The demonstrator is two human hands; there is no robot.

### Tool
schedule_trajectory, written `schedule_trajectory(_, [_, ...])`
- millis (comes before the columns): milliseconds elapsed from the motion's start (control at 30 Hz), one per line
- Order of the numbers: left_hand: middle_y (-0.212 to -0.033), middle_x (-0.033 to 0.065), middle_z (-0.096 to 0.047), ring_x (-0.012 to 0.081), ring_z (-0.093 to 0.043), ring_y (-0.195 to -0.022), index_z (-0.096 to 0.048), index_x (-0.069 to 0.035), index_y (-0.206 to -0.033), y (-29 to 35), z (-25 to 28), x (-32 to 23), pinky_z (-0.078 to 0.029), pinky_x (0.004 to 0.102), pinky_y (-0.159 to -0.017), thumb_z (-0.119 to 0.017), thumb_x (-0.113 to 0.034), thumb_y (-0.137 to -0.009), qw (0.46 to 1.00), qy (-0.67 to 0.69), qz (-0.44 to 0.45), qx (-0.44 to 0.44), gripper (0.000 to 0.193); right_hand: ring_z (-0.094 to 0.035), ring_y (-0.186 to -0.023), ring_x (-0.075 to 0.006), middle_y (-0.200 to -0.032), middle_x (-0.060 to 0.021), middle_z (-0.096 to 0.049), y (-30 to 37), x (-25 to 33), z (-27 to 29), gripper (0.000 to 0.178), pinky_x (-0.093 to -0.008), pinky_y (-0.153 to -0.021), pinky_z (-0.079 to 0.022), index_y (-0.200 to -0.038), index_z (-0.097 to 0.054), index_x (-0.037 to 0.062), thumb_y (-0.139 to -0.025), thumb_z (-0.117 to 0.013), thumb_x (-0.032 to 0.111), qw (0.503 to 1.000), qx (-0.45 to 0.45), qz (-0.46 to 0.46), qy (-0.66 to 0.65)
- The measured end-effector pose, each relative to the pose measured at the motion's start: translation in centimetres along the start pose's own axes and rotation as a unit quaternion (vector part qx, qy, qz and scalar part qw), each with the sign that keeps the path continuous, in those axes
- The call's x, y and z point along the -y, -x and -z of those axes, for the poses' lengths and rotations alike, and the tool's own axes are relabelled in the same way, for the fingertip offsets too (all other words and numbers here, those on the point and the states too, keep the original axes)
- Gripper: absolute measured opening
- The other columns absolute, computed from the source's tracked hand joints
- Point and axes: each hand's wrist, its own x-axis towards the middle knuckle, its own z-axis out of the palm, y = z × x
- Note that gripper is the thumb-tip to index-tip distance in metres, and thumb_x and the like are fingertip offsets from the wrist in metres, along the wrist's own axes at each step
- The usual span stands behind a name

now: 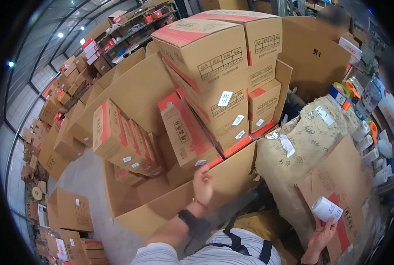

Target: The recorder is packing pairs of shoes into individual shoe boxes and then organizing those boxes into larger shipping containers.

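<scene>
My left hand (203, 179) is over the near wall of a large open carton (179, 199), its fingers bent together. Whatever they may hold is hidden. Just beyond the fingertips, a small white label (200, 162) lies at the near end of a tan and red shoe carton (186, 132). In my right hand (324, 233) is a roll of white labels (327, 208), held above a flattened tan and red carton (333, 176). More tan and red cartons (225, 57) are stacked inside the large carton, several bearing white labels.
Another group of labelled cartons (117, 137) stands in the large carton's left part. At right, a paper-covered surface (289, 172) holds tape rolls (340, 93) and several white rolls (363, 143). Cartons line the left wall, and a person (331, 31) is at the far right.
</scene>
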Motion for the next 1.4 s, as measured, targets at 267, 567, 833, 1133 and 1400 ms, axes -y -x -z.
schedule_trajectory(267, [-0.101,0.0013,-0.057,0.008,-0.054,-0.087,-0.054,-0.007,-0.123,2.3,-9.4,-10.6,-0.045,0.0212,-0.079,-0.063,-0.002,-0.086,0.877,0.246,0.238,0.337,0.038,-0.061,-0.104,-0.024,-0.117,-0.0134,-0.058,-1.4,1.1,0.0,0.031,-0.0397,-0.088,-0.055,-0.123,-0.048,-0.0018,-0.098,-0.05,0.015,0.992,-0.049,0.031,0.116])
schedule_trajectory(567, [-0.103,0.0134,-0.067,0.0271,-0.064,-0.09,-0.066,-0.002,-0.108,2.0,-17.6,-21.2,-0.05,0.0372,-0.083,-0.066,-0.003,-0.081,0.844,0.068,-0.114,0.52,0.027,-0.062,-0.089,-0.0265,-0.103,-0.0192,-0.06,-1.5,2.3,-8.3,0.015,-0.0327,-0.076,-0.05,-0.091,-0.06,-0.0056,-0.081,-0.068,0.003,0.874,0.263,0.194,0.36])
schedule_trajectory(833, [-0.07,0.0027,-0.063,0.022,-0.06,-0.064,-0.06,-0.014,-0.071,3.7,-12.8,-18.3,-0.041,0.035,-0.056,-0.08,-0.018,-0.065,0.937,-0.009,-0.246,0.249,0.022,-0.06,-0.08,-0.0245,-0.092,-0.0165,-0.061,1.8,-0.3,-10.1,0.011,-0.0303,-0.068,-0.049,-0.088,-0.062,-0.0031,-0.082,-0.065,0.005,0.89,0.251,0.094,0.369])
schedule_trajectory(1133, [-0.084,0.0064,-0.056,0.0216,-0.055,-0.078,-0.056,-0.008,-0.079,1.1,2.8,-14.2,-0.046,0.0324,-0.07,-0.074,-0.004,-0.073,0.986,-0.024,-0.16,0.032,0.02,-0.061,-0.086,-0.0116,-0.099,-0.0065,-0.061,2.1,-2.5,-11.8,0.02,-0.0274,-0.074,-0.053,-0.108,-0.054,-0.0015,-0.097,-0.053,0.015,0.975,0.166,-0.07,0.133])
schedule_trajectory(1400, [-0.071,-0.0057,-0.055,0.0023,-0.045,-0.059,-0.06,-0.008,-0.089,-10.9,28.1,-2.9,-0.035,0.0203,-0.052,-0.064,-0.021,-0.092,0.902,0.228,0.005,-0.366,0.014,-0.062,-0.086,-0.0127,-0.098,-0.007,-0.062,1.4,-2.5,-12.0,0.02,-0.0277,-0.072,-0.054,-0.108,-0.054,0.0,-0.097,-0.053,0.016,0.962,0.201,-0.063,0.173])
